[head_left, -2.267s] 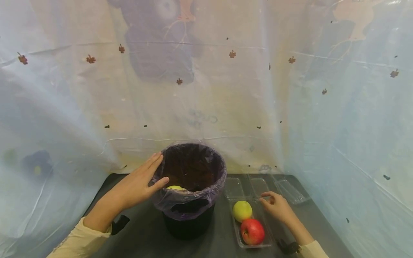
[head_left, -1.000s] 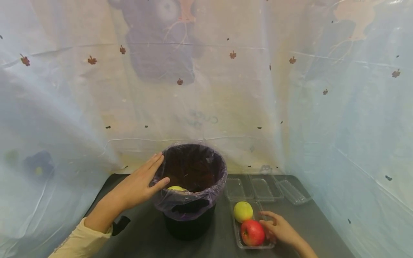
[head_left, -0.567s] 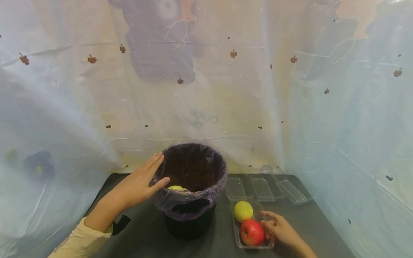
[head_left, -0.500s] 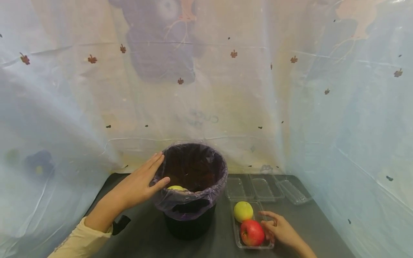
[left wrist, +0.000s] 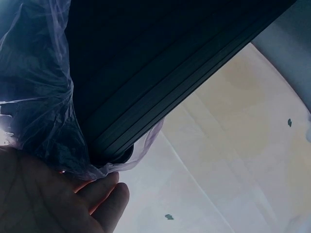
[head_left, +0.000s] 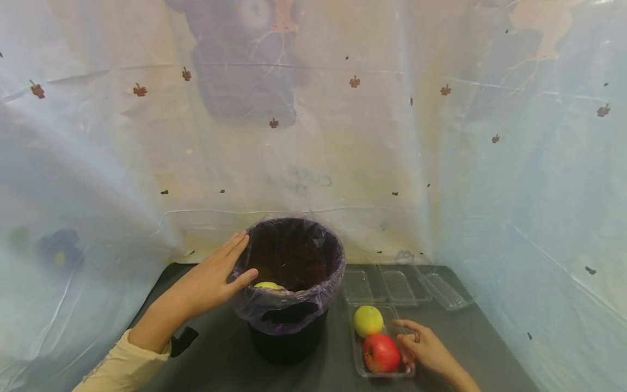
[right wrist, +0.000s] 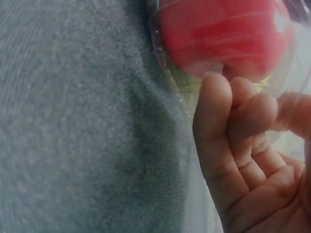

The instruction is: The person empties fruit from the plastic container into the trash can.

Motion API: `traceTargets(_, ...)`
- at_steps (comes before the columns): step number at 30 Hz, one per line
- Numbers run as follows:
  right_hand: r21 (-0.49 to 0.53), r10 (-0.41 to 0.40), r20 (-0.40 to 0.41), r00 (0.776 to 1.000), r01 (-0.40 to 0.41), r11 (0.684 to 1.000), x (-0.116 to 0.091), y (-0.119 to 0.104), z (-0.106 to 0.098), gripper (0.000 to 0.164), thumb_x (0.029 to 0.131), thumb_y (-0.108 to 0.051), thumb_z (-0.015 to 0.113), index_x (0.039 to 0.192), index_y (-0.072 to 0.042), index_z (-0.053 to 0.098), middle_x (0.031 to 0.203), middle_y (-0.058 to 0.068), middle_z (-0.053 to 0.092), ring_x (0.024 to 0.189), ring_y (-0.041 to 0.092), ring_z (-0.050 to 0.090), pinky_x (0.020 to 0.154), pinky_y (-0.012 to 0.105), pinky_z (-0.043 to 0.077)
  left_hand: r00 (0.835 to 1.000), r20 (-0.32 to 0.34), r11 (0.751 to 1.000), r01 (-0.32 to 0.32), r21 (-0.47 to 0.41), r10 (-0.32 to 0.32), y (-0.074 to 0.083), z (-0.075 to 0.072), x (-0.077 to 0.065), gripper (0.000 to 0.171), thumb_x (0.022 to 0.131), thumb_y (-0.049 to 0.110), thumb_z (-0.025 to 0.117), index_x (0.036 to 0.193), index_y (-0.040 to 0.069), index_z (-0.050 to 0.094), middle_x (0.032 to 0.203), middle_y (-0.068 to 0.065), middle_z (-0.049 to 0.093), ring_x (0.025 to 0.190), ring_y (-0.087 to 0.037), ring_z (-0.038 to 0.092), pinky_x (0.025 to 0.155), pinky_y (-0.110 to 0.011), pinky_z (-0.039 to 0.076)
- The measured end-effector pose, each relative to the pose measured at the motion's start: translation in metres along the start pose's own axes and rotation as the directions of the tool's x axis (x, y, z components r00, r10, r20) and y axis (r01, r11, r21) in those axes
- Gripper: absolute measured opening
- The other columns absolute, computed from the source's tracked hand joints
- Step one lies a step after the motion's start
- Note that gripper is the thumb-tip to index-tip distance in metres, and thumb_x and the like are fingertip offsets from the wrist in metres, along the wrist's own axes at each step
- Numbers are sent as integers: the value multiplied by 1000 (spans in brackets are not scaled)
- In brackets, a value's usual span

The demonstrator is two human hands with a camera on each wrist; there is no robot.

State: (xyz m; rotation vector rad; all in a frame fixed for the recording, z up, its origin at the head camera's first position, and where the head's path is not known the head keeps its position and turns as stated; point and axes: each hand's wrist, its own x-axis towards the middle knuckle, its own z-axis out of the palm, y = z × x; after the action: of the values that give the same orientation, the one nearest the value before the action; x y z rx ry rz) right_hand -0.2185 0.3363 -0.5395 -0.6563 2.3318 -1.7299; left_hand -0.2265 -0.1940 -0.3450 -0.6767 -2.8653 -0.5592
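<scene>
My left hand (head_left: 208, 286) rests with straight fingers on the left rim of a black bin (head_left: 289, 345), which is lined with a purple bag (head_left: 318, 296). Inside the bin, part of a yellow-green apple (head_left: 267, 285) shows; the rest is hidden by the rim. Right of the bin, a clear plastic tray (head_left: 360, 362) carries a second yellow-green apple (head_left: 368, 321) and a red apple (head_left: 381, 353). My right hand (head_left: 426, 345) touches the tray's right side, its fingers bent lightly against the outer wall. Through that wall, the right wrist view shows the red apple (right wrist: 223, 34) close up.
Behind the laden tray stand three more clear trays, a left one (head_left: 360, 286), a middle one (head_left: 401, 287) and a slanted right one (head_left: 446, 292). A patterned plastic curtain (head_left: 313, 152) surrounds the dark table (head_left: 215, 359) at the back and sides.
My right hand has come down and nearer to the laden tray's right side. Over the last half second the tray with both apples has shifted slightly left. The left hand has stayed put.
</scene>
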Motion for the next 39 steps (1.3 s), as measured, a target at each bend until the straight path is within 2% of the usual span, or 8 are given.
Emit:
traceTargets(10,27,-38,5,999,38,999,2,0,0,46,110,3,53,146,27,38,63,30,61,46,16,68,43,41,58,1000,3,1000,5,7,-5,0,-1,-1,95,108,69,44,173,8,14,180,-15,10,165,-40,12,128,-67,20)
traceTargets(15,8,-53,-29,998,53,999,4,-4,-1,44,109,3,54,145,26,40,61,28,63,45,22,68,42,43,58,1000,7,1000,8,11,-9,0,-1,-1,96,107,70,44,173,8,14,180,-15,10,165,-41,12,128,-67,19)
traceTargets(19,-6,-53,-67,996,53,999,7,-11,-4,46,108,3,55,146,25,41,60,23,65,45,20,68,42,43,57,1000,7,1000,9,12,-9,1,-2,-1,96,107,70,44,173,8,14,180,-15,10,165,-41,12,128,-67,19)
traceTargets(28,-22,-40,-122,992,38,999,12,-34,-13,45,110,2,54,148,22,41,63,18,68,48,13,68,43,46,59,1000,2,1000,0,13,0,-1,0,0,94,108,68,46,173,7,15,180,-15,10,165,-41,12,128,-67,19)
traceTargets(34,-83,12,-186,982,-28,996,15,-57,-20,48,111,-5,57,151,17,43,63,13,67,48,16,66,48,47,61,1000,2,1000,-3,5,3,0,1,1,91,109,61,50,173,7,15,180,-14,8,165,-40,11,128,-66,18)
traceTargets(39,-120,-14,-245,969,-16,993,23,-75,-24,48,110,-6,60,151,14,46,63,13,65,49,19,66,48,45,60,1000,-2,1000,-3,12,3,-1,2,1,92,109,65,47,173,8,15,180,-14,9,165,-40,12,128,-66,19)
